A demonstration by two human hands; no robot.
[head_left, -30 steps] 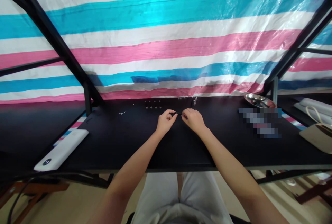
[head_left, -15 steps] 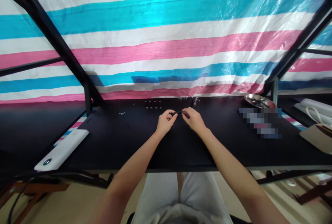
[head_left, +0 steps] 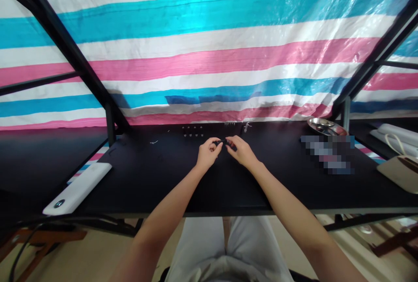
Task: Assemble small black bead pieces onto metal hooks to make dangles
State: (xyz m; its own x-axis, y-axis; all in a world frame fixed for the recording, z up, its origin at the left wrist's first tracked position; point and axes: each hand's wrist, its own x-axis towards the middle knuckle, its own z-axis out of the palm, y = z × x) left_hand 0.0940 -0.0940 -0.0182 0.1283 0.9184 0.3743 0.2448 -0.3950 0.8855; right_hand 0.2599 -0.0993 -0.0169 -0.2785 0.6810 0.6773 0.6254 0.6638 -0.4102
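Note:
Over the far middle of the black table, my left hand and my right hand meet at a small black piece. Its kind is too small and dark to make out. Thumb and fingers of the left hand pinch its left end. The right hand's fingertips close on its right end. Just beyond my hands lie several small metallic parts in two short rows. A line of small silvery parts stands at the back edge, and beside it is a small metal piece with thin white strands.
A white elongated device with a round display lies on the left of the table. A shiny metal dish stands at the back right, behind a pixelated patch. Black frame posts flank the striped sheet. A beige bag sits far right.
My right hand has shifted slightly left, closer to my left hand, along the small black piece. The left hand has barely moved, and the things on the table lie as before.

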